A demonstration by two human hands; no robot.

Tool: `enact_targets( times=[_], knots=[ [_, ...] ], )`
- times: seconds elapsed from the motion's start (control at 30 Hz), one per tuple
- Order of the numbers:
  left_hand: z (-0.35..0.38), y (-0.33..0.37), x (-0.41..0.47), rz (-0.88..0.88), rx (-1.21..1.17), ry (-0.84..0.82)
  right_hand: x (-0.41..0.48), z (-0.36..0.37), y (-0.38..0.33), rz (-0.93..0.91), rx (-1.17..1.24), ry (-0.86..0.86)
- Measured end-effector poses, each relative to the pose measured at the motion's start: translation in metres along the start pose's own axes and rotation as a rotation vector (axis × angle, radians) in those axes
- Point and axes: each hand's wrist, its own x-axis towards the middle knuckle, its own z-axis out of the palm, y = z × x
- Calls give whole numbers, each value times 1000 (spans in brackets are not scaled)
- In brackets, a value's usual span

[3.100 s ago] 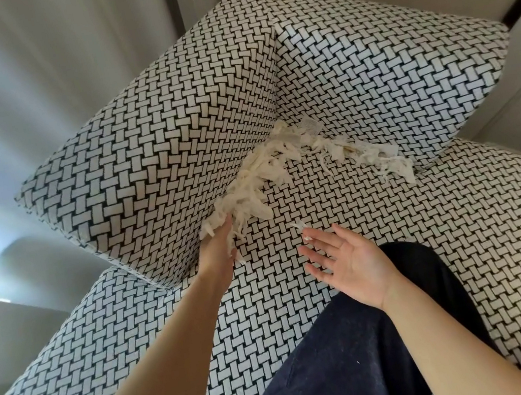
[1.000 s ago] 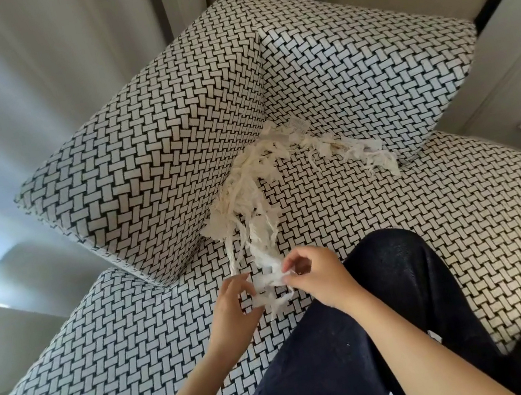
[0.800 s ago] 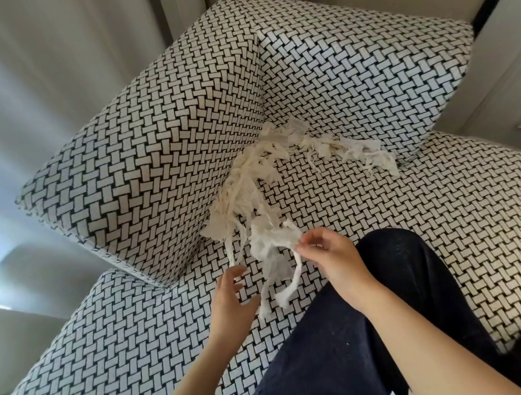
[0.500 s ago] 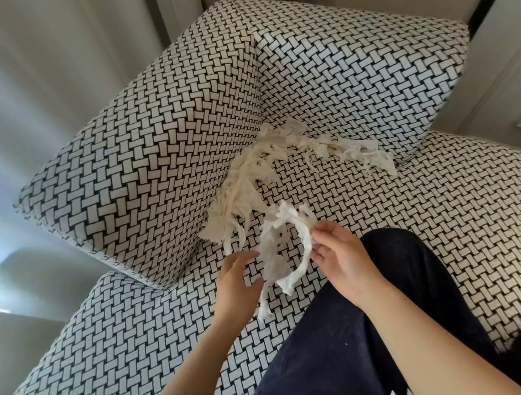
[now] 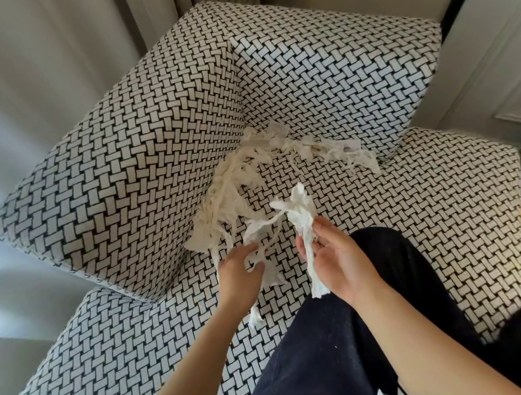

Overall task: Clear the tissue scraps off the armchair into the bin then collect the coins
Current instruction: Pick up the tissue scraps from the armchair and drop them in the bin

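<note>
- Your left forearm [image 5: 179,378] is slanting up from 7 o'clock; your left hand [image 5: 239,272] is pinching loose tissue scraps [image 5: 260,232] between thumb and fingers.
- Your right forearm [image 5: 427,342] is slanting up from 5 o'clock; your right hand [image 5: 336,259], at the left's 3 o'clock, is gripping more of them in curled fingers.

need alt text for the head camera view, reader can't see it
Two hands hold tissue strips above a black-and-white woven armchair: the right hand grips a twisted strip, the left hand looser ones. More scraps lie heaped in the seat's back corner.
</note>
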Motion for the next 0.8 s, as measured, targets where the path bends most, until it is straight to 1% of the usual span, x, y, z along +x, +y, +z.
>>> enact_targets(
  times=[0.2,0.33,0.43,0.53,0.6,0.7,0.8],
  knots=[
    [-15,17,5,-1,-85,47,-11,8,-18,10,-24,71],
    [-15,39,10,80,-63,29,-24,8,-42,-18,-40,125],
    [-10,62,14,169,-37,-28,-38,4,-64,-59,-46,176],
    [0,95,14,239,-59,-98,-54,-3,-88,-118,-26,236],
    [14,121,13,291,-38,-169,-69,-10,-109,-176,-32,276],
    [33,148,9,378,14,-233,-86,-19,-132,-235,-5,343],
    [63,178,2,455,46,-344,-105,-39,-157,-306,10,397]
  ],
)
